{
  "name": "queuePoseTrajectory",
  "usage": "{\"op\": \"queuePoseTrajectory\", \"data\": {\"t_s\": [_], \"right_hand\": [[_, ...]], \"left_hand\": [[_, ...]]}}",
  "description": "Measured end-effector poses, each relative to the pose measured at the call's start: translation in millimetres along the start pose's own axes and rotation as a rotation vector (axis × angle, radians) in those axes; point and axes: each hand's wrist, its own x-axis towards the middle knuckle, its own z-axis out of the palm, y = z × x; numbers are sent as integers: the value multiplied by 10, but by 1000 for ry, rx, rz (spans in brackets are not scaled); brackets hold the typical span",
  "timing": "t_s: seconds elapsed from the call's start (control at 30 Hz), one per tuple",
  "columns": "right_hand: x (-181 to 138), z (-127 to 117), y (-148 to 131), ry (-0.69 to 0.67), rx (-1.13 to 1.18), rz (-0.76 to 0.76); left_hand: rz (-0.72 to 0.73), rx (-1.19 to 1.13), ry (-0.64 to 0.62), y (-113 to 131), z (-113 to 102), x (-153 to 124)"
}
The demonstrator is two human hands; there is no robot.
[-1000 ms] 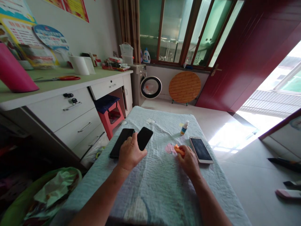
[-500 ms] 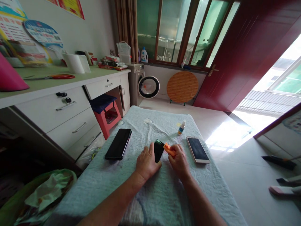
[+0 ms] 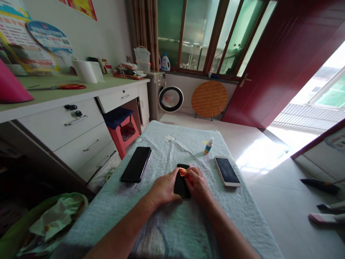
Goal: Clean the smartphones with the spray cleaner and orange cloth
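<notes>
A small black smartphone lies at the middle of the cloth-covered table, gripped along its left edge by my left hand. My right hand pinches a bunched orange cloth and presses it on the upper part of the screen. Some of the cloth is hidden under the fingers. To the left rests a larger black smartphone, screen up. On the right side lies a gold-framed smartphone. A little spray bottle with a white top stands upright behind it.
A pale blue quilted cloth covers the table. On the left are a desk with drawers, a red stool and a waste bin. Behind stand a washing machine with its door open and a round wooden tabletop.
The small phone has been lowered from a tilted hold to lie flat on the table. My right hand has moved left, bringing the orange cloth onto its screen.
</notes>
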Motion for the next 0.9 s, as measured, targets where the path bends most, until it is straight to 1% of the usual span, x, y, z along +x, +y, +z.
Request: {"op": "queuePoseTrajectory", "data": {"t_s": [0.1, 0.17, 0.33, 0.47, 0.53, 0.6, 0.8, 0.9], "right_hand": [[19, 12, 25, 6, -11, 28], [29, 3, 23, -5, -17, 36], [7, -67, -94, -135, 22, -14], [-49, -98, -230, -250, 19, -57], [-66, -84, -258, -269, 10, -72], [-65, -53, -239, -249, -5, -60], [19, 56, -24, -100, -37, 51], [65, 77, 41, -55, -42, 103]], "left_hand": [[-7, 111, 145, -49, 73, -8], [-8, 135, 208, -68, 106, -23], [57, 81, 236, -102, 134, -48], [53, 77, 246, -138, 159, -39], [52, 80, 246, -150, 167, -34], [58, 75, 247, -155, 164, -32], [89, 66, 234, -135, 121, -53], [85, 77, 237, -126, 118, -65]]}}
